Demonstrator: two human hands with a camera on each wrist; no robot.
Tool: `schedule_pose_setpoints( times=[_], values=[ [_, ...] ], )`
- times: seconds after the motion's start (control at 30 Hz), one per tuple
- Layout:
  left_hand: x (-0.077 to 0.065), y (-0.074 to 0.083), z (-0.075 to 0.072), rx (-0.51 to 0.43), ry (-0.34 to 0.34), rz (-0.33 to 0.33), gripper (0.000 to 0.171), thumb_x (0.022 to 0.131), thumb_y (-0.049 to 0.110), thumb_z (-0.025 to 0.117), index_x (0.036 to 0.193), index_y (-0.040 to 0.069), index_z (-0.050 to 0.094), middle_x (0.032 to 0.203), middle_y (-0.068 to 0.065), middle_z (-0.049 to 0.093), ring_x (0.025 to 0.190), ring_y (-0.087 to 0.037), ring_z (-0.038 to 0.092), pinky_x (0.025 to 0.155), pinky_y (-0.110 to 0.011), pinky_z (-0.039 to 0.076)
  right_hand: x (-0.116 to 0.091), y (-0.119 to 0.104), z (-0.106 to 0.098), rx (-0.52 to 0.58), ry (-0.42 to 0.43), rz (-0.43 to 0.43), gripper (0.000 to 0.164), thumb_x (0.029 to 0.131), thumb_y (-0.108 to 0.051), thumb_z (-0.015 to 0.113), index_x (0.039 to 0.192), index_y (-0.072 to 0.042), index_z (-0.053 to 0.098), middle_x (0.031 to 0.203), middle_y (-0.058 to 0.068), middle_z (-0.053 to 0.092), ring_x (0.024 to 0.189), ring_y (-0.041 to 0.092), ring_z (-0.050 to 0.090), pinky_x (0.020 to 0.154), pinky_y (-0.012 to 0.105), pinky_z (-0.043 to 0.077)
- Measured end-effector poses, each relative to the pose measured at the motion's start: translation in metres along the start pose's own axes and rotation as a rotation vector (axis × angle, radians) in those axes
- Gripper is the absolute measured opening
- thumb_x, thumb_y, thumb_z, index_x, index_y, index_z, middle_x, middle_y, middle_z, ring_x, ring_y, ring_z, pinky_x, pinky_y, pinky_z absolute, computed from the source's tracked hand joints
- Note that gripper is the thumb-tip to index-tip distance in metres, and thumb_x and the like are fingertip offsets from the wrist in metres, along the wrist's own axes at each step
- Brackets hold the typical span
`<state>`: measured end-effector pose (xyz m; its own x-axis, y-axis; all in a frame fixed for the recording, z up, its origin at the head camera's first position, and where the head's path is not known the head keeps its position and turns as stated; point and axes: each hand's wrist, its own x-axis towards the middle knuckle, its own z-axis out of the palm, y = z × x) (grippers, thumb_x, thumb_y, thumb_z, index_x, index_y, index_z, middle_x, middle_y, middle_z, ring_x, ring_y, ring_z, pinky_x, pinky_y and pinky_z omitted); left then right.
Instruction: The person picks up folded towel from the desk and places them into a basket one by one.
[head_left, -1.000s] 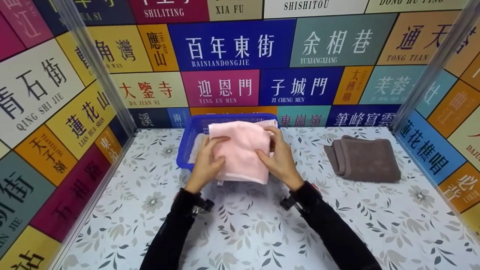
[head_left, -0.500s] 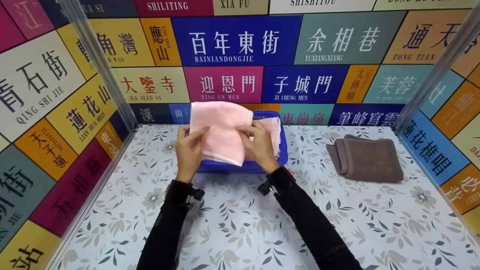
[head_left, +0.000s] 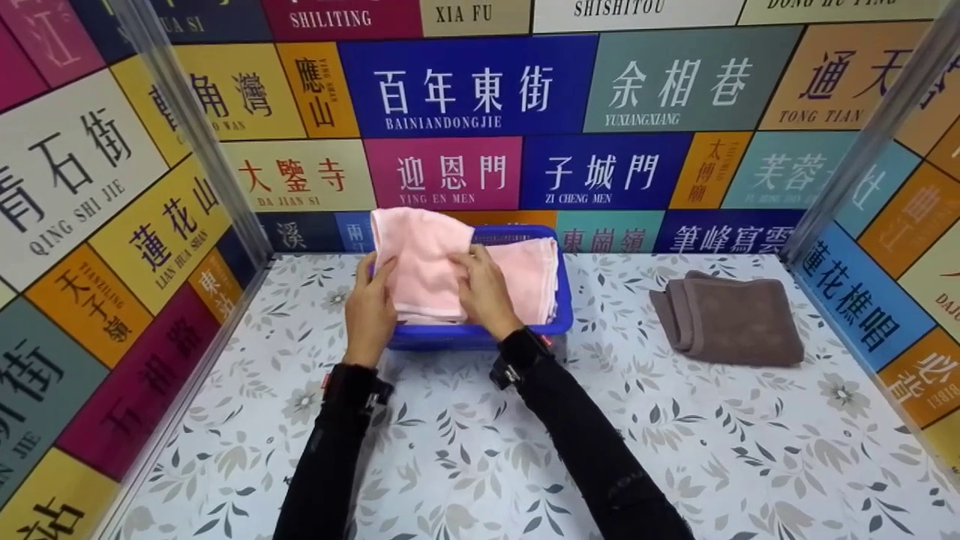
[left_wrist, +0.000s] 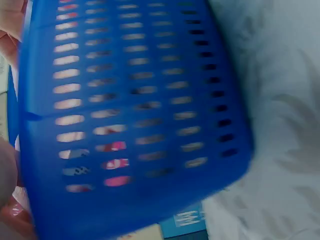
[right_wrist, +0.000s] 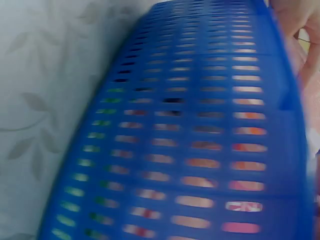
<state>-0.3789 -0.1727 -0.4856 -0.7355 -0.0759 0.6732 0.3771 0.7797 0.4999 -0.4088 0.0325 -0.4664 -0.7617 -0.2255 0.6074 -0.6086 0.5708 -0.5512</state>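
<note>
Both hands hold a folded pink towel (head_left: 420, 262) with pale edging over the left part of a blue plastic basket (head_left: 465, 339). My left hand (head_left: 370, 311) grips the towel's left side, thumb in front. On its right side, my right hand (head_left: 486, 294) pinches it between thumb and fingers. A second folded pink towel (head_left: 525, 279) lies in the basket's right part. Slotted basket wall (left_wrist: 125, 210) fills most of the left wrist view, with bits of the left hand at the edge. The right wrist view likewise shows mainly the slotted side, slightly blurred.
A folded brown towel (head_left: 739, 319) lies on the table to the right of the basket. The tabletop has a floral cover (head_left: 465, 450). Behind the basket rises a wall of coloured name panels (head_left: 465, 82), with more panels along both sides.
The held pink towel has moved left from the basket's middle to its left part, both hands going with it. The second pink towel on the right has come into fuller view.
</note>
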Motion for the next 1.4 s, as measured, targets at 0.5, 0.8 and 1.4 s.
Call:
schedule_pose_setpoints(
  times=[0.5, 0.8, 1.4],
  values=[
    [-0.0045, -0.0098, -0.004, 0.187, -0.224, 0.095, 0.023, 0.089, -0.002, 0.054, 0.091, -0.004, 0.077, 0.118, -0.021, 0.073, 0.112, -0.046, 0.062, 0.098, -0.052, 0.052, -0.0049, 0.004, 0.0063, -0.338, -0.519, 0.189, 0.046, 0.102, -0.025, 0.054, 0.143, -0.005, 0.059, 0.15, 0.019, 0.045, 0.135, 0.033, 0.05, 0.112, 0.045, 0.046],
    [-0.0084, -0.0113, -0.0032, 0.267, -0.23, 0.204, 0.027, 0.093, 0.008, 0.055, 0.078, -0.005, 0.073, 0.09, -0.019, 0.075, 0.111, -0.04, 0.065, 0.099, -0.048, 0.052, -0.0038, 0.0026, 0.0071, -0.474, -0.594, 0.209, 0.048, 0.103, -0.034, 0.047, 0.143, -0.013, 0.062, 0.147, 0.02, 0.048, 0.133, 0.035, 0.05, 0.112, 0.047, 0.044],
    [-0.0091, -0.0102, -0.0035, 0.274, -0.254, 0.186, 0.032, 0.105, 0.022, 0.053, 0.104, 0.003, 0.078, 0.112, -0.015, 0.076, 0.123, -0.037, 0.06, 0.106, -0.054, 0.043, -0.0042, 0.0053, 0.0103, -0.474, -0.414, 0.171, 0.052, 0.099, -0.037, 0.059, 0.147, -0.016, 0.059, 0.147, 0.018, 0.05, 0.12, 0.036, 0.059, 0.099, 0.049, 0.052]
  ],
)
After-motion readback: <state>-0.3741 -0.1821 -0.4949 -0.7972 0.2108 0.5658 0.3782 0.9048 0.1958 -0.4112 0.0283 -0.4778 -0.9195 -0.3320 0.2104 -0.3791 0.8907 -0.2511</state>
